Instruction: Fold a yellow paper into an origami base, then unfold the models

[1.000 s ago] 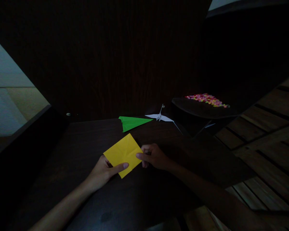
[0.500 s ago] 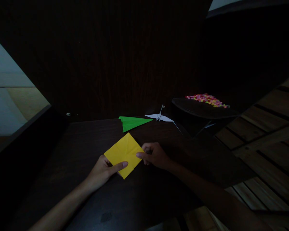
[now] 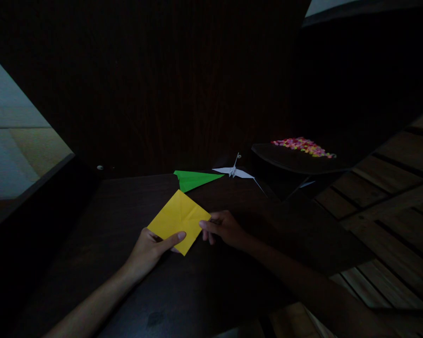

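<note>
Two bare forearms reaching forward from below, left hand (image 3: 151,249) palm-down with thumb extended rightward in a pinching grip, right hand (image 3: 223,229) curled, fingertips pinched leftward, hands near each other, apart

Matt yellow paper square (image 3: 178,219), creased; matt green paper plane (image 3: 194,180) at twelve o'clock; dark wooden counter (image 3: 127,206), dull sheen.
</note>
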### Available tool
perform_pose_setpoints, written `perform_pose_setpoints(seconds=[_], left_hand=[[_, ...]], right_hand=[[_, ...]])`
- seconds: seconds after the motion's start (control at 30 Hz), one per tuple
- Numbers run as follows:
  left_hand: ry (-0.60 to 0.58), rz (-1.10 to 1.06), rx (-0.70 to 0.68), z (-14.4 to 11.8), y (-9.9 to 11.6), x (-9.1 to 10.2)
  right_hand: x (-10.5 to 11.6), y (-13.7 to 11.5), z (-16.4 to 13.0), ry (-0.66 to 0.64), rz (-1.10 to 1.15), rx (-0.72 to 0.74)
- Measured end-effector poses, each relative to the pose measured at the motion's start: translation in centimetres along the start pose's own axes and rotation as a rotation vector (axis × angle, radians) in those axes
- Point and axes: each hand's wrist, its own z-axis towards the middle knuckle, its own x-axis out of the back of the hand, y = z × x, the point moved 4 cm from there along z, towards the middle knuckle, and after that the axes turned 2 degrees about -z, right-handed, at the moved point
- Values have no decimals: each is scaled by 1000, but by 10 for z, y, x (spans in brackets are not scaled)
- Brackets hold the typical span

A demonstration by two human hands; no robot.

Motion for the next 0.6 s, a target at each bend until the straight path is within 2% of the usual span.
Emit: perform_pose_setpoints(seconds=[0.33,0.6], left_hand=[[-37,1,75,-1,-1,-2],[-39,-27,89,0,-3,-1]], right_hand=[[4,-3,-3,92,-87,5],[3,1,0,90,-33,-3]])
